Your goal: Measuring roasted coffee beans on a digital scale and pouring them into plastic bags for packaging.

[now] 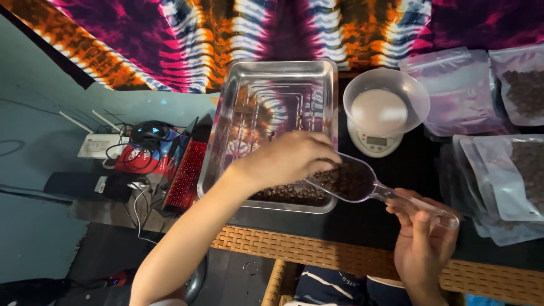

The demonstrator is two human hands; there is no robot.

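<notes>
My right hand (422, 241) grips the handle of a clear plastic scoop (354, 182) that holds dark coffee beans. My left hand (286, 158) reaches over the scoop's open mouth, fingers curled down onto the beans at the tray's near corner. A shiny metal tray (272, 85) lies under my left hand, with a layer of dark beans (286, 195) along its near edge and the rest bare and reflective.
A small white digital scale with a clear bowl (385, 102) stands right of the tray. Clear pouches (498, 170), some with beans inside, lie at the right. A wicker table edge (317, 252) runs along the front. Cables, a router and a red keyboard (184, 175) sit left.
</notes>
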